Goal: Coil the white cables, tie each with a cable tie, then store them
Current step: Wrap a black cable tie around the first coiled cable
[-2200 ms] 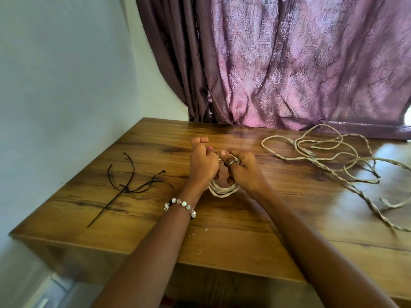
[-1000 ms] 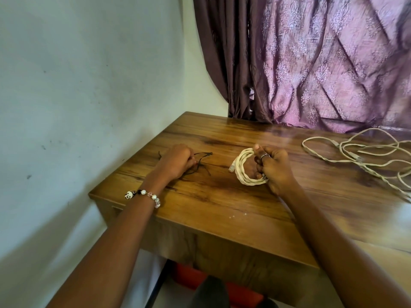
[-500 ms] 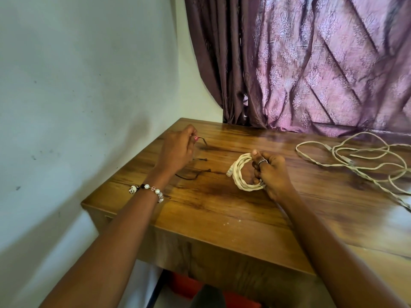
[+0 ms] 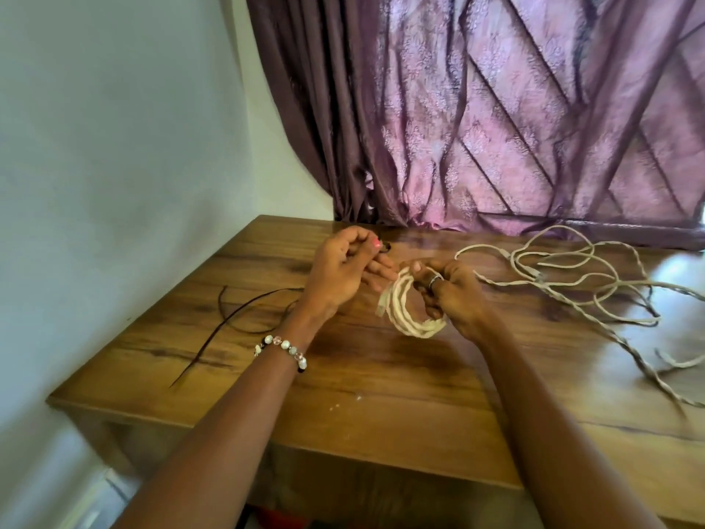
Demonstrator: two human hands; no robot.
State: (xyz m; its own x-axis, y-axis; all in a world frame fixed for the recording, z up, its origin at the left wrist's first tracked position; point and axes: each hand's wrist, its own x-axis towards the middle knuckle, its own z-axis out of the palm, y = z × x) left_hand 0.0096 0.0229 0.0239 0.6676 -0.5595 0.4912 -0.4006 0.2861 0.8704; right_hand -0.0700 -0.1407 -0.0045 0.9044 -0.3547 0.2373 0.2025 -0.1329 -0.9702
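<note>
A small coil of white cable (image 4: 404,315) stands upright just above the wooden table (image 4: 381,379), and my right hand (image 4: 450,295) grips its right side. My left hand (image 4: 343,273), close beside the coil on its left, pinches a thin black cable tie (image 4: 386,247) between thumb and fingertips; only the tie's dark end shows above the fingers. More black cable ties (image 4: 236,311) lie on the table at the left. A loose tangle of white cables (image 4: 572,276) sprawls over the right side of the table.
A pale wall runs close along the table's left edge. A purple patterned curtain (image 4: 515,120) hangs behind the table's far edge. Something red shows under the table's near edge.
My left hand has lifted one black tie from the pile and carried it right, up to the coil. My right hand has kept its grip on the coil.
</note>
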